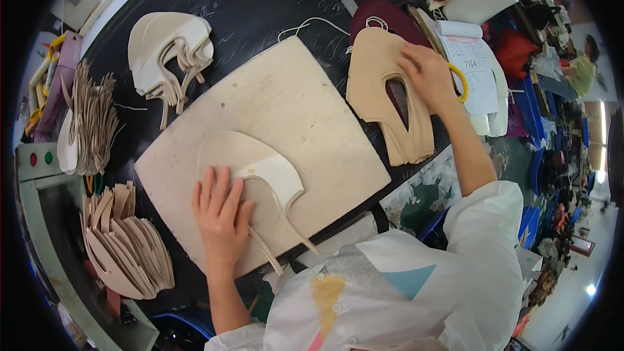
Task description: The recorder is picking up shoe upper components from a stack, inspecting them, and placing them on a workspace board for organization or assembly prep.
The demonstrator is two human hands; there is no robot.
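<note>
My left hand [224,214] lies with fingers spread on a cream curved cut piece [260,156], shaped like a shoe upper with two narrow legs and a white inner band. That piece rests flat on a pale square board [292,97]. Over to the right, my right hand [426,75] rests its fingers on the top of a stack of tan cut pieces [374,68], which have a similar arched outline. Its fingertips touch the upper sheet; the thumb is partly hidden.
A pile of white-and-cream pieces [153,45] lies at the far left. Bundles of beige pieces [94,120] and stacked curved pieces [133,253] stand along the left edge. Right of the tan stack are a yellow ring [460,81], a notepad [474,68] and a maroon piece [383,16].
</note>
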